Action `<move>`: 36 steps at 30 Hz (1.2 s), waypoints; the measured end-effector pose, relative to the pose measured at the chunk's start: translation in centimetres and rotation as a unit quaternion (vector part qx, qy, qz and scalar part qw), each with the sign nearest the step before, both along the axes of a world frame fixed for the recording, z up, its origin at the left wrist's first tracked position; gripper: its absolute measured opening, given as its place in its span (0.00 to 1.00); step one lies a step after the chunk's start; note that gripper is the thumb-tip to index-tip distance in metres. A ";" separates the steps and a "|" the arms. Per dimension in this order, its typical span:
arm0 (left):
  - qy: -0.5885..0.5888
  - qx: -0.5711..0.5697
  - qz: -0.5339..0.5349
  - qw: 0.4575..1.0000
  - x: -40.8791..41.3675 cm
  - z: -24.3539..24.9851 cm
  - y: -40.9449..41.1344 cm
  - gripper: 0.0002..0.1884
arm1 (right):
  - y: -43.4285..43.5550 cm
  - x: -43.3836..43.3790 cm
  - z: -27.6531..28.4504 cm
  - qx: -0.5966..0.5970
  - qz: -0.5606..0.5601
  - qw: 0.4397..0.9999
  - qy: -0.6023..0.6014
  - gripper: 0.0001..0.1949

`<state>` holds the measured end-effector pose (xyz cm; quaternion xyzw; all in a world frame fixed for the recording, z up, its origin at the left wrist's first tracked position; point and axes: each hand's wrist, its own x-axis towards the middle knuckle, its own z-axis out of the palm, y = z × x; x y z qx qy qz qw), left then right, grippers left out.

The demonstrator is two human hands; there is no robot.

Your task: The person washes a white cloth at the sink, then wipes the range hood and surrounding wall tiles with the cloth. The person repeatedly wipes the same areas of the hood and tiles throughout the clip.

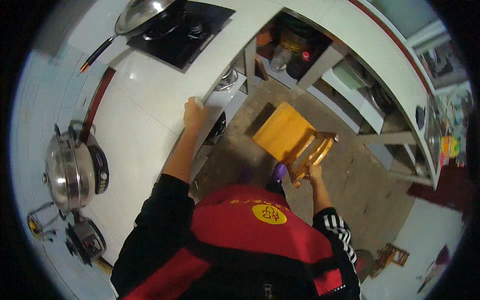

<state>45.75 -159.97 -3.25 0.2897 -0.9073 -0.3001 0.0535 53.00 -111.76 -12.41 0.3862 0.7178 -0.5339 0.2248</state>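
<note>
My right hand grips the backrest of a small wooden chair. The chair has a yellow-brown seat and a slatted back, and it stands over the floor in front of me. At the edge of the white countertop, my left hand is closed around a small white thing. Fingers hide most of that thing, so its kind is unclear. I wear a red apron, and a purple shoe tip shows beside the chair.
A lidded wok sits on a black gas hob. Along the left wall stand a metal steamer pot and what looks like a rice cooker. Open shelves run under the curved counter. A wooden stool is at lower right.
</note>
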 end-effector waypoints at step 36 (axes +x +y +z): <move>-0.183 -0.146 0.153 0.960 -1.5 -0.5 0.4 0.13 | -5.3 -33.8 -13.2 -0.023 0.541 0.837 0.083 0.25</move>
